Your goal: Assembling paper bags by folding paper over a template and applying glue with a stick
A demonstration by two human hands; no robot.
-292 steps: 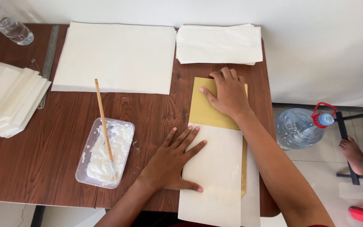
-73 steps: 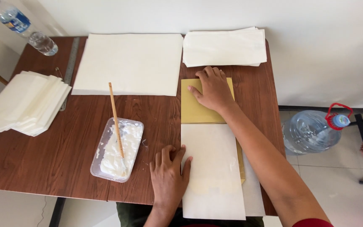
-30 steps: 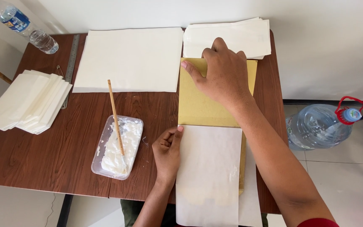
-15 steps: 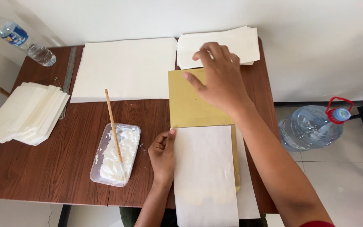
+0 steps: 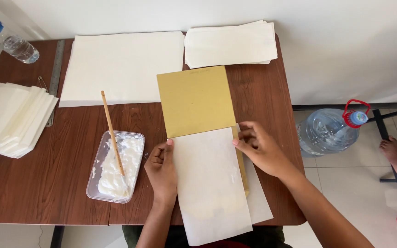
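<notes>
The left hand (image 5: 161, 167), loosely curled, is pinning the white sheet (image 5: 210, 183) at its left edge on the surface (image 5: 47, 183), while the right hand (image 5: 260, 147) is pinching the right edge, aligning it over the yellow card (image 5: 194, 101).

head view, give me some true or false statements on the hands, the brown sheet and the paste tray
1. The left hand rests at the left edge of the white sheet. True.
2. The right hand is pressing on the brown sheet near its far end. False: it is at the white sheet's right edge.
3. A wooden stick lies in the paste tray. True.
4. The white sheet covers the brown sheet fully. False: the far half shows.
</notes>
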